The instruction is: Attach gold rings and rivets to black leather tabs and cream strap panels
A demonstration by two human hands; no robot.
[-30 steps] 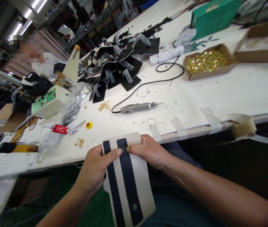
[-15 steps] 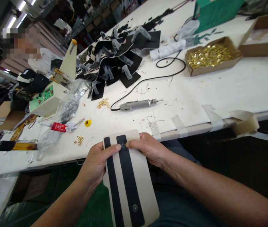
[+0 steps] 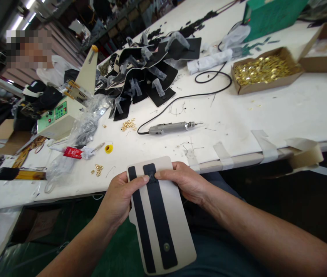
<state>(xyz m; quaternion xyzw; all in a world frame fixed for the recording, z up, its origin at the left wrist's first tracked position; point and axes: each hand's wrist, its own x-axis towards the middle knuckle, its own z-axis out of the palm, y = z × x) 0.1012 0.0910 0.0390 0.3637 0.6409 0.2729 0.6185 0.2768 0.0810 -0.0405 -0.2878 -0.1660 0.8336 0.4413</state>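
A flat beige panel [image 3: 180, 215] with rounded corners and two black strips is held up in front of the table edge. My left hand [image 3: 119, 194] grips its upper left side, thumb on top and fingers hidden behind. My right hand [image 3: 188, 181] grips the upper right side the same way. Both thumb tips press on the wider black strip [image 3: 159, 215], one on each side of a small dark fitting [image 3: 151, 176] near its upper end. A round metal disc [image 3: 166, 247] sits near the strip's lower end.
A grey electric screwdriver [image 3: 170, 128] lies on the white table, its cord trailing back. Beyond are stacked black panels [image 3: 163, 96] and a cardboard box [image 3: 263, 73] of gold pieces. At left are small gold parts [image 3: 98, 170], a red-labelled tube [image 3: 73, 152] and a person [image 3: 55, 71].
The panel's lower end has come up slightly, so its bottom edge now shows. Both hands keep the same grip, and the whole view has shifted a little.
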